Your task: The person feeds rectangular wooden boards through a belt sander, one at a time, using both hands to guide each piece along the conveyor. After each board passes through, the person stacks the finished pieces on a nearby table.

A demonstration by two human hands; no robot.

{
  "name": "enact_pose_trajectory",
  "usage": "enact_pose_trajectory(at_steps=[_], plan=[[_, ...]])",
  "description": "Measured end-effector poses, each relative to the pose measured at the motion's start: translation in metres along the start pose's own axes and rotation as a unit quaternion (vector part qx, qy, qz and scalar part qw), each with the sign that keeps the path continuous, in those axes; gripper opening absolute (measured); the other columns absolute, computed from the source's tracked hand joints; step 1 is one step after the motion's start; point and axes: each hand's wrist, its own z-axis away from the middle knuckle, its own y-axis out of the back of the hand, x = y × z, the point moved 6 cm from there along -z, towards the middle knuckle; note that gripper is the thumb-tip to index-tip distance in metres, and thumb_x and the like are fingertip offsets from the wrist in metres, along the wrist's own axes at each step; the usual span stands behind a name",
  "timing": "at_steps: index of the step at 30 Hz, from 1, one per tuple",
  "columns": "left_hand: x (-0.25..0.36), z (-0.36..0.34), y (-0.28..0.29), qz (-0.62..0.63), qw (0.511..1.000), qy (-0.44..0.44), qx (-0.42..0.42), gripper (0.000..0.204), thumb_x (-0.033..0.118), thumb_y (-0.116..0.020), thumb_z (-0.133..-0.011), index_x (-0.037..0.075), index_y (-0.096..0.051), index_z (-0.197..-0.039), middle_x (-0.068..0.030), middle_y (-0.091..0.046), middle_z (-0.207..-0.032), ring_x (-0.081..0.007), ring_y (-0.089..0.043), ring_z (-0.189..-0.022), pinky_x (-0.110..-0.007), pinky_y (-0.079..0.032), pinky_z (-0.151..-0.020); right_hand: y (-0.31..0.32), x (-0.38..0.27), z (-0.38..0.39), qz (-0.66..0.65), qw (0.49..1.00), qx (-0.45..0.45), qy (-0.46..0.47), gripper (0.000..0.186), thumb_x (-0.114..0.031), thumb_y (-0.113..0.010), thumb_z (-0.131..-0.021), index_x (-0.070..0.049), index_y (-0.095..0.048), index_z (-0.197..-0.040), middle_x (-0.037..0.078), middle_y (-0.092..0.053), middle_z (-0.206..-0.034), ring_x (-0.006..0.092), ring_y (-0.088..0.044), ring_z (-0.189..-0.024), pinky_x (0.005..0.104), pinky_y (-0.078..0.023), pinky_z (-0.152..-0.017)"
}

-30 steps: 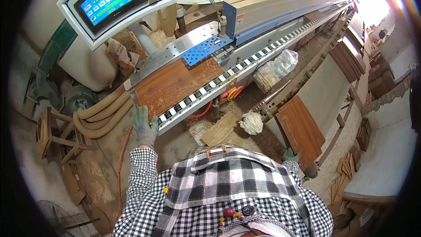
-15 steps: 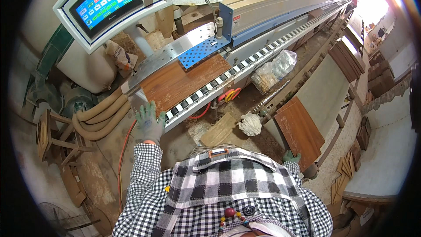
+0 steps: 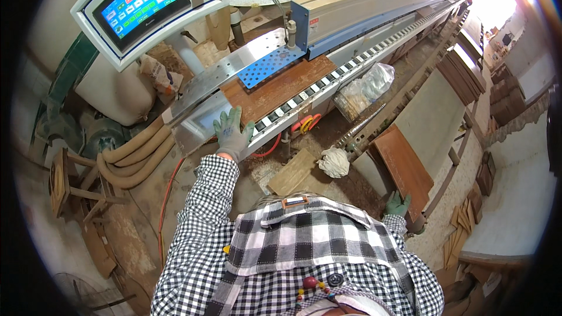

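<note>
A brown wood-grain board point(image 3: 281, 90) lies flat on the machine's feed bed, its far part beneath a blue perforated plate point(image 3: 270, 65). My left hand point(image 3: 234, 133), in a grey-green glove, rests with fingers spread on the near end of this board, beside the black-and-white conveyor track point(image 3: 293, 105). Down at the right, a second wood-grain board point(image 3: 405, 164) lies on a grey support surface point(image 3: 430, 105). My right hand point(image 3: 397, 203), gloved too, holds that board by its near left edge; some of its fingers are hidden.
A control panel with a lit screen point(image 3: 140, 6) and red button stands at upper left. Thick hoses point(image 3: 137, 161) and a wooden stool point(image 3: 82, 181) are on the left. A crumpled white bundle point(image 3: 334, 162) and a clear plastic bag point(image 3: 374, 82) lie beside the machine. Stacked boards point(image 3: 459, 76) stand farther right.
The board on the machine has slid forward and right under the blue plate, and my left hand has followed it. My right hand has shifted slightly up; its board is slightly turned.
</note>
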Motion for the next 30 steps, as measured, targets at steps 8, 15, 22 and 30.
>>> enact_pose_trajectory(at_steps=[8, 15, 22, 30], plan=[[-0.009, 0.034, 0.0, 0.087, 0.987, -0.1, 0.087, 0.07, 0.049, -0.052, -0.093, 0.016, -0.032, -0.151, -0.0135, -0.034, -0.154, -0.0351, -0.026, -0.144, -0.05, -0.011, -0.119, -0.04, 0.007, 0.047, 0.102, 0.987, -0.124, -0.008, 0.039, -0.022, -0.07, -0.09, -0.017, -0.06, -0.127, 0.004, -0.057, -0.133, 0.0263, -0.057, -0.113, 0.0413, -0.047, -0.1], [-0.001, 0.086, 0.01, 0.071, 0.975, -0.179, 0.113, 0.081, 0.051, -0.06, -0.088, 0.017, -0.027, -0.153, -0.0123, -0.029, -0.156, -0.0356, -0.025, -0.144, -0.051, -0.015, -0.119, -0.086, 0.071, 0.043, 0.249, 0.91, -0.314, -0.111, 0.044, -0.019, -0.058, -0.097, -0.013, -0.05, -0.14, 0.001, -0.049, -0.142, 0.0222, -0.057, -0.114, 0.0373, -0.05, -0.089], [0.01, 0.135, 0.031, 0.047, 0.971, -0.215, 0.092, 0.086, 0.061, -0.062, -0.082, 0.016, -0.035, -0.15, -0.0138, -0.027, -0.155, -0.0385, -0.021, -0.144, -0.057, -0.015, -0.118, -0.181, 0.231, 0.138, 0.437, 0.802, -0.345, -0.215, 0.047, 0.0, -0.058, -0.093, 0.0, -0.045, -0.139, 0.019, -0.057, -0.131, 0.0266, -0.058, -0.119, 0.0342, -0.051, -0.1], [-0.059, 0.156, 0.021, -0.018, 0.987, -0.109, 0.12, 0.075, 0.055, -0.061, -0.086, 0.019, -0.039, -0.148, -0.0111, -0.03, -0.156, -0.0395, -0.022, -0.144, -0.058, -0.016, -0.116, -0.225, 0.336, 0.239, 0.516, 0.538, -0.662, -0.08, 0.042, -0.01, -0.06, -0.094, -0.002, -0.05, -0.134, 0.015, -0.057, -0.132, 0.0256, -0.062, -0.113, 0.0346, -0.051, -0.099]])
